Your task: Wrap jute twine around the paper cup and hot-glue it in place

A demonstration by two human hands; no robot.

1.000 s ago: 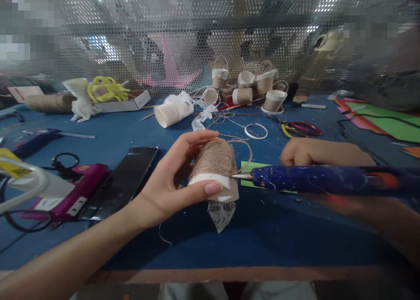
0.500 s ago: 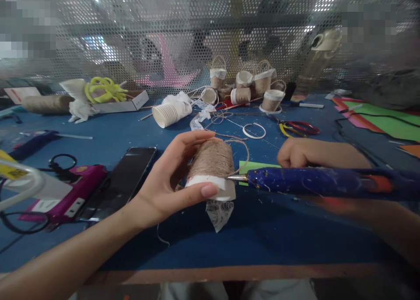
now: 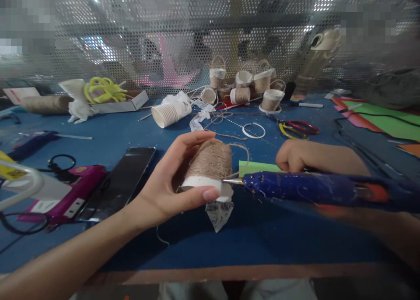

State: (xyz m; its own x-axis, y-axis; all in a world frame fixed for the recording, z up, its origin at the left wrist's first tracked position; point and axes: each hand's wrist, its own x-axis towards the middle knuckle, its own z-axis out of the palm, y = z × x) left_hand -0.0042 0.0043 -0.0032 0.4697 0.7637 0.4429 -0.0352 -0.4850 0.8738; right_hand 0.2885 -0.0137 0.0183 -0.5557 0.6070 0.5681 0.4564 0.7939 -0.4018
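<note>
My left hand [image 3: 177, 181] is wrapped round a small paper cup [image 3: 213, 160] wound with brown twine, held on its side with its white rim toward me. A strip of white lace [image 3: 219, 216] hangs below the rim. From the twine a loose loop [image 3: 246, 155] curves out to the right. My right hand [image 3: 305, 155] is closed round a blue hot glue gun [image 3: 305, 188], which hides part of the fingers. The gun's metal nozzle meets the cup's white band at its edge with the twine.
Behind lie stacked paper cups [image 3: 167, 116], several twine-wrapped baskets [image 3: 272, 99], a white ring [image 3: 253, 130] and scissors [image 3: 298, 128]. On the left are a phone [image 3: 121, 177], a magenta power strip [image 3: 82, 190] and another glue gun [image 3: 36, 143]. Coloured sheets [image 3: 380, 116] lie right.
The glue gun has shifted slightly left and down, its nozzle moving along the cup's band. My left hand keeps its hold, and the cup has turned a little.
</note>
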